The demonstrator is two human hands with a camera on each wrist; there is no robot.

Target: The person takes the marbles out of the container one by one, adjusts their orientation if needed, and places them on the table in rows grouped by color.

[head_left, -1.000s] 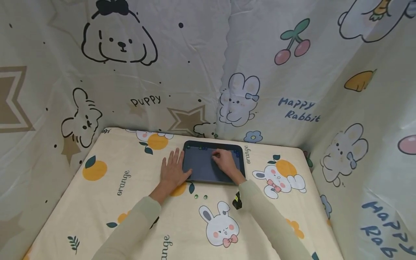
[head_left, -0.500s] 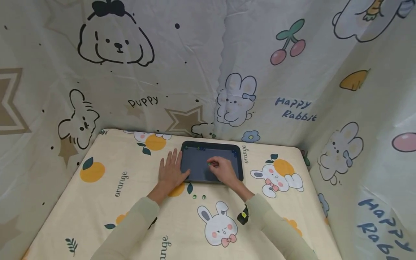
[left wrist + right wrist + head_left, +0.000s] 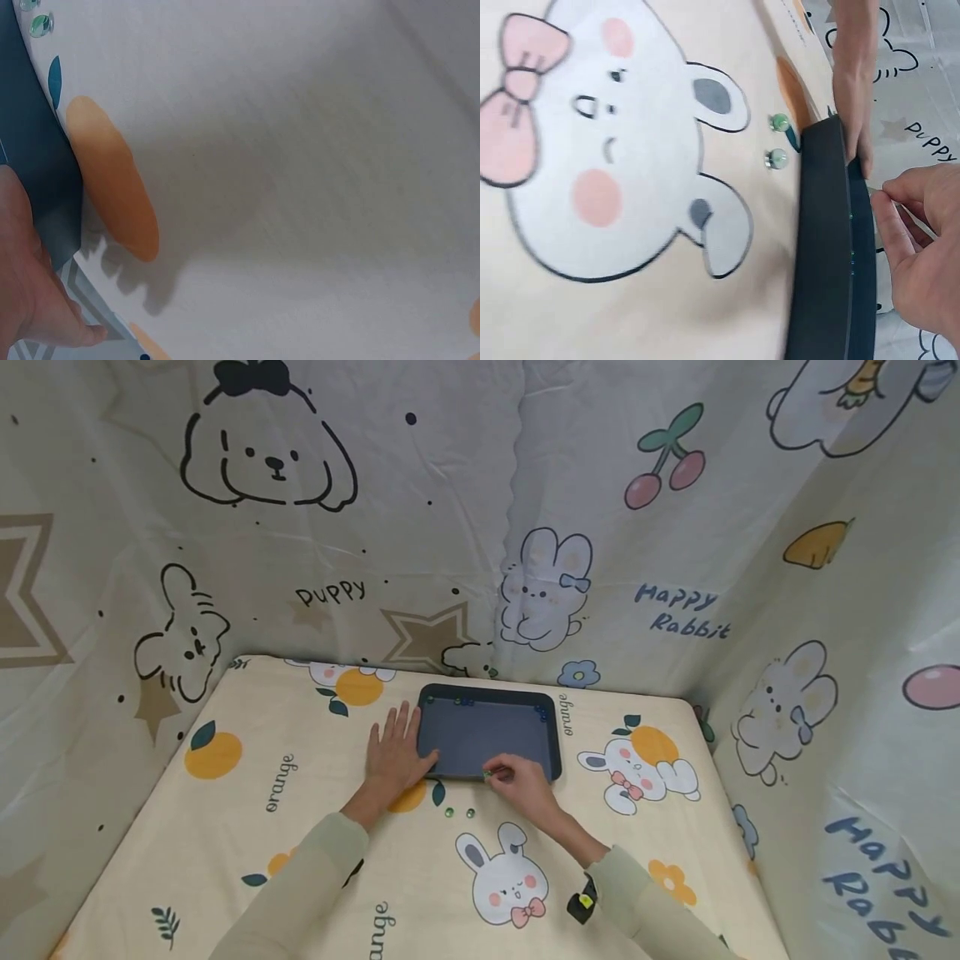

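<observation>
A dark shallow tray (image 3: 472, 739) lies on the patterned cloth. My left hand (image 3: 392, 764) rests with fingers spread at its left side, the thumb over the rim. Over the tray's near edge, my right hand (image 3: 523, 787) pinches a small green marble (image 3: 487, 774) between thumb and fingertips; in the right wrist view the fingers (image 3: 891, 221) mostly hide it. Two green glass marbles (image 3: 778, 158) sit side by side on the cloth, just in front of the tray. Inside the tray, several blue marbles (image 3: 542, 714) and a few green marbles (image 3: 457, 701) lie along the far and right sides.
The cream cloth (image 3: 315, 860) with printed rabbits and oranges covers the table. Printed curtains (image 3: 420, 527) rise directly behind the tray and at both sides. A black strap-like device (image 3: 582, 902) with a yellow mark shows by the right sleeve.
My right hand has come from the tray's far part to its near edge, the green marble between its fingertips. My left hand keeps its place at the tray's left side.
</observation>
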